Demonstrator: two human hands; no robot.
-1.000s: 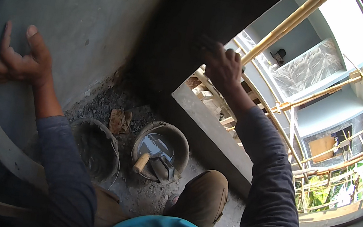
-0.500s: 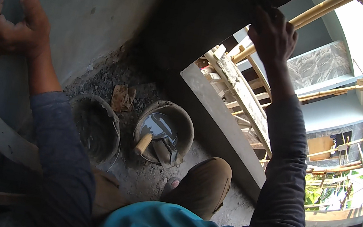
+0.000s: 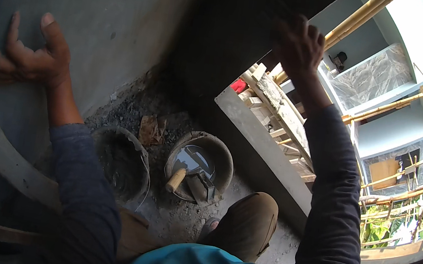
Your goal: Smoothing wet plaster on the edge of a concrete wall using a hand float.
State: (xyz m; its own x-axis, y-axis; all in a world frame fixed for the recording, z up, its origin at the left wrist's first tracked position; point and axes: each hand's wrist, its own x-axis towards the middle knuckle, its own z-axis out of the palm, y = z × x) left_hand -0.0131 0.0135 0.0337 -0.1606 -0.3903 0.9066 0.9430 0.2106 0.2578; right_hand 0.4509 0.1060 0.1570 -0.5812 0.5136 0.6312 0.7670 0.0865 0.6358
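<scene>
My left hand [image 3: 34, 57] is up at the grey plastered wall [image 3: 116, 3], fingers spread and holding nothing; whether it touches the surface is unclear. On the other side, my right hand [image 3: 301, 48] is raised at the dark wall beside the window opening. Its fingers are curled, and whatever they grip is lost in shadow. Below and between my arms stand two buckets. One bucket [image 3: 145, 174] contains dark, wet-looking material. In the other bucket [image 3: 227, 161] there is water, and a trowel with a wooden handle [image 3: 176, 180] rests across its near rim.
A concrete sill [image 3: 259, 142] runs along the window opening on the right. Bamboo poles [image 3: 362, 18] and scaffold boards stand outside it. Crumpled brown paper [image 3: 151, 130] and rubble lie behind the buckets. A pale curved strip [image 3: 15, 163] is at the lower left.
My right hand has moved left along the dark wall, away from the bamboo pole. The whole view has shifted slightly; my left hand keeps its spread pose by the wall.
</scene>
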